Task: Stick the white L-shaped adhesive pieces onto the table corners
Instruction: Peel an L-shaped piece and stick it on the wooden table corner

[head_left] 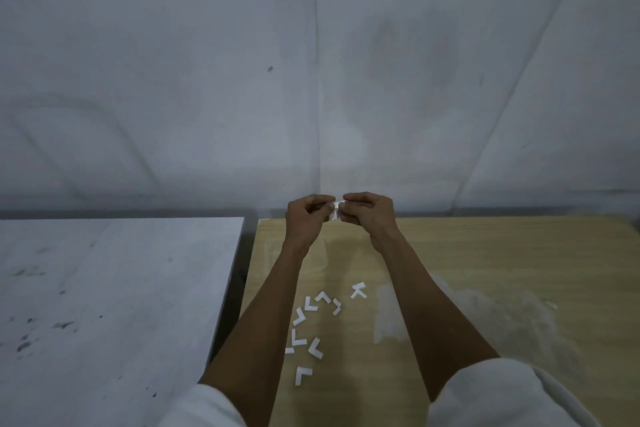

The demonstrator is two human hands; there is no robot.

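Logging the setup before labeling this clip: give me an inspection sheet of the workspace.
Surface: light wooden table, with a whitish smeared patch right of centre.
Job's things: loose L-shaped pieces scattered on the table between the forearms; one held piece raised near the far edge.
Clutter: small white scrap at the right.
Hands: left hand and right hand both pinch the held piece.
Cables: nothing seen.
Surroundings: grey table to the left across a gap; grey wall behind.
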